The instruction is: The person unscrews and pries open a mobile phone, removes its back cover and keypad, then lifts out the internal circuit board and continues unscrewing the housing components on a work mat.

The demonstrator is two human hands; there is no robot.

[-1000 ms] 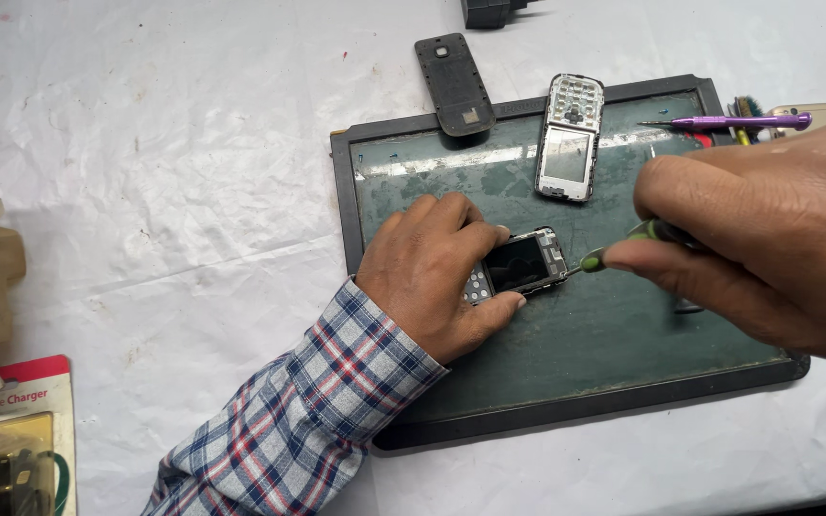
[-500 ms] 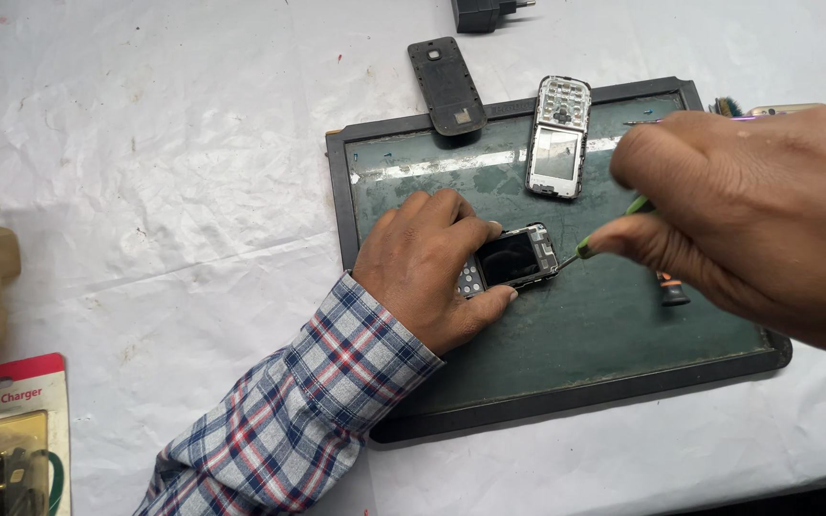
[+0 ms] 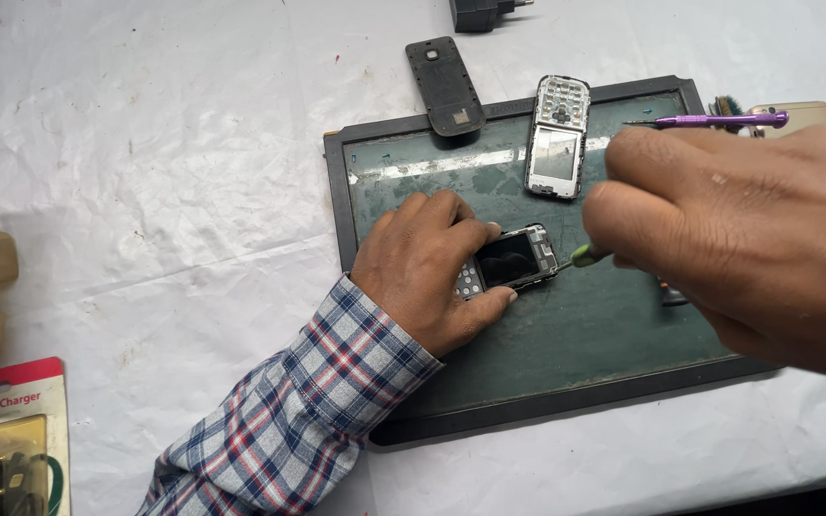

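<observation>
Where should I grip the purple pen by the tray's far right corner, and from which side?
Take the purple pen at mid-barrel, pinching across it from above. It lies flat, roughly parallel to the tray's far edge, its thin tip pointing left over the rim. The right hand hangs just in front of it, so coming from the far side or straight down looks likeliest to be clear.

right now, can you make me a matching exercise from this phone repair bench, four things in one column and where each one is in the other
Things:
1. small phone
2. black back cover
3. purple pen-like tool
4. phone front housing

Places:
A. beyond the board's top right corner
B. under the left hand's fingers
C. across the board's top edge
D. on the board, near its top edge

Pairs: 1-B, 2-C, 3-A, 4-D
</observation>
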